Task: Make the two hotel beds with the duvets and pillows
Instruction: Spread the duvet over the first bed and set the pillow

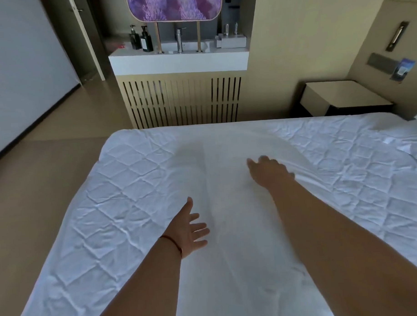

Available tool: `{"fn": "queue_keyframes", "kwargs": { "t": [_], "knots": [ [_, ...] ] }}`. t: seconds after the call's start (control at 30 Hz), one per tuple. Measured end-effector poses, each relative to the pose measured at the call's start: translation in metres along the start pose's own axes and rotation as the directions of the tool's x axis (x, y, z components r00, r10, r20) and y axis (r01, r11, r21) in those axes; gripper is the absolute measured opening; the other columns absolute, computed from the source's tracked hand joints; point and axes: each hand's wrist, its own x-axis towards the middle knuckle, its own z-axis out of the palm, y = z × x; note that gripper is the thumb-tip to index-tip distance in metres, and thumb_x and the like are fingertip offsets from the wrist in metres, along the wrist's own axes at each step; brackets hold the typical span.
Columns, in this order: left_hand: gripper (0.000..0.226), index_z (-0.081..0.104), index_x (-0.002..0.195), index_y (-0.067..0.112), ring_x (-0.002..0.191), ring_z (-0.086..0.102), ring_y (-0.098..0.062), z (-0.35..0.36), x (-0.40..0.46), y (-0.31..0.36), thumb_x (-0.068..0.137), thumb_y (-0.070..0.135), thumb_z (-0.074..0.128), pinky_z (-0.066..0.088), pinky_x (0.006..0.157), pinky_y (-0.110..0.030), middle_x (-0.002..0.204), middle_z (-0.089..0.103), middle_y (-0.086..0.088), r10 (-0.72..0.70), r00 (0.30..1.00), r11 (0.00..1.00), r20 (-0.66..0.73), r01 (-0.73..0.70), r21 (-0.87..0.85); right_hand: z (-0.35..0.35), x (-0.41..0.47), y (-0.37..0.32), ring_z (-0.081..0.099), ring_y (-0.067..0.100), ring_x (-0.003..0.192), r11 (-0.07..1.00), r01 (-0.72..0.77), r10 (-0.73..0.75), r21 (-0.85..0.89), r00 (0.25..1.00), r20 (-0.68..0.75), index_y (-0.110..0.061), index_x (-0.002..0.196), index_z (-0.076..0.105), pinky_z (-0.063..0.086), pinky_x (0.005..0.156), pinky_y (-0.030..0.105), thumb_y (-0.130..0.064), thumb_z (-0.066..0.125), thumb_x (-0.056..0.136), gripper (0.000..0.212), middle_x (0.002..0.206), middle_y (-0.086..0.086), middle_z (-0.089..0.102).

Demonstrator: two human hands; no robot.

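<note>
Grip state: neither hand holds anything. Left hand is spread flat, palm partly up, just over the smooth sheet; right hand is blurred, fingers extended, pressing the sheet's far right edge. Sheet lies as a strip across the quilted bed. Risk: flat-hand pushing drags fabric, bunching folds or skewing the strip. No duvet in view; possible pillow corner far right, can't confirm.

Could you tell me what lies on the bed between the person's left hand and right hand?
Only smooth white sheet lies between the left hand and the right hand; nothing else rests there, as the head view shows.
</note>
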Motion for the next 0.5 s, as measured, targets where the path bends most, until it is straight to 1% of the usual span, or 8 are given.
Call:
{"fn": "queue_keyframes", "kwargs": {
  "t": [0.07, 0.17, 0.23, 0.27, 0.33, 0.37, 0.43, 0.5],
  "knots": [
    [0.082, 0.047, 0.132, 0.008, 0.111, 0.06, -0.033, 0.015, 0.011, 0.002, 0.078, 0.068, 0.061, 0.045, 0.102, -0.052, 0.128, 0.057, -0.019, -0.011, 1.0, 0.997, 0.024, 0.009, 0.072, 0.034, 0.018, 0.046, 0.022, 0.031, 0.142, 0.998, -0.054, 0.051, 0.021, 0.992, 0.115, -0.019, 0.148, 0.027, 0.018, 0.116, 0.052, -0.055, 0.017, 0.096, 0.063, 0.155, 0.01, 0.024],
    [0.083, 0.063, 0.114, 0.007, 0.095, 0.068, -0.025, 0.046, 0.026, -0.002, 0.063, 0.073, 0.072, 0.05, 0.098, -0.042, 0.104, 0.071, -0.007, 0.055, 0.998, 0.979, 0.036, -0.061, 0.192, 0.074, 0.019, 0.055, 0.008, 0.022, 0.148, 0.947, -0.12, 0.064, 0.299, 0.98, 0.19, -0.026, 0.152, 0.018, 0.005, 0.119, 0.049, -0.072, 0.012, 0.089, 0.077, 0.16, 0.003, 0.011],
    [0.072, 0.064, 0.101, 0.006, 0.095, 0.066, -0.025, 0.059, 0.039, -0.006, 0.063, 0.065, 0.077, 0.051, 0.095, -0.037, 0.102, 0.069, -0.006, 0.181, 0.976, 0.927, -0.118, -0.13, 0.352, 0.082, 0.015, 0.041, 0.014, 0.022, 0.147, 0.869, -0.193, 0.085, 0.456, 0.965, 0.248, -0.027, 0.151, 0.021, 0.007, 0.119, 0.048, -0.089, 0.011, 0.073, 0.101, 0.159, 0.001, 0.017],
    [0.061, 0.063, 0.098, 0.005, 0.096, 0.064, -0.027, 0.061, 0.047, -0.005, 0.069, 0.057, 0.078, 0.051, 0.094, -0.036, 0.101, 0.068, -0.009, 0.263, 0.94, 0.888, -0.216, -0.149, 0.434, 0.084, 0.014, 0.035, 0.018, 0.023, 0.146, 0.826, -0.223, 0.085, 0.518, 0.957, 0.277, -0.024, 0.151, 0.023, 0.011, 0.119, 0.046, -0.089, 0.013, 0.071, 0.104, 0.158, 0.002, 0.021],
    [0.048, 0.066, 0.098, -0.002, 0.096, 0.065, -0.031, 0.057, 0.054, 0.002, 0.079, 0.042, 0.076, 0.053, 0.091, -0.039, 0.1, 0.069, -0.016, 0.361, 0.884, 0.844, -0.298, -0.173, 0.508, 0.08, 0.014, 0.022, 0.027, 0.023, 0.142, 0.731, -0.273, 0.063, 0.625, 0.939, 0.337, -0.018, 0.149, 0.029, 0.019, 0.118, 0.043, -0.081, 0.019, 0.08, 0.095, 0.155, 0.005, 0.028],
    [0.041, 0.067, 0.092, -0.001, 0.087, 0.067, -0.031, 0.052, 0.056, 0.007, 0.08, 0.037, 0.076, 0.056, 0.083, -0.038, 0.091, 0.07, -0.016, 0.374, 0.876, 0.855, -0.304, -0.198, 0.48, 0.079, 0.014, 0.017, 0.031, 0.023, 0.14, 0.7, -0.274, 0.038, 0.659, 0.936, 0.349, -0.015, 0.148, 0.032, 0.022, 0.118, 0.042, -0.075, 0.021, 0.086, 0.087, 0.153, 0.004, 0.031],
    [0.032, 0.061, 0.073, 0.004, 0.055, 0.059, -0.025, 0.04, 0.053, 0.021, 0.08, 0.031, 0.077, 0.051, 0.052, -0.028, 0.064, 0.061, -0.009, 0.379, 0.878, 0.895, -0.292, -0.268, 0.355, 0.072, 0.01, 0.005, 0.031, 0.02, 0.14, 0.677, -0.259, -0.009, 0.689, 0.933, 0.359, -0.014, 0.147, 0.035, 0.022, 0.118, 0.04, -0.071, 0.022, 0.09, 0.082, 0.153, 0.003, 0.031],
    [0.029, 0.06, 0.072, 0.005, 0.048, 0.051, -0.02, 0.024, 0.045, 0.038, 0.078, 0.026, 0.08, 0.043, 0.044, -0.023, 0.061, 0.058, -0.007, 0.394, 0.87, 0.91, -0.295, -0.324, 0.259, 0.057, 0.003, -0.015, 0.028, 0.019, 0.142, 0.707, -0.209, -0.088, 0.676, 0.922, 0.377, -0.019, 0.147, 0.035, 0.019, 0.118, 0.042, -0.078, 0.02, 0.085, 0.087, 0.155, 0.001, 0.028]
  ]
}}
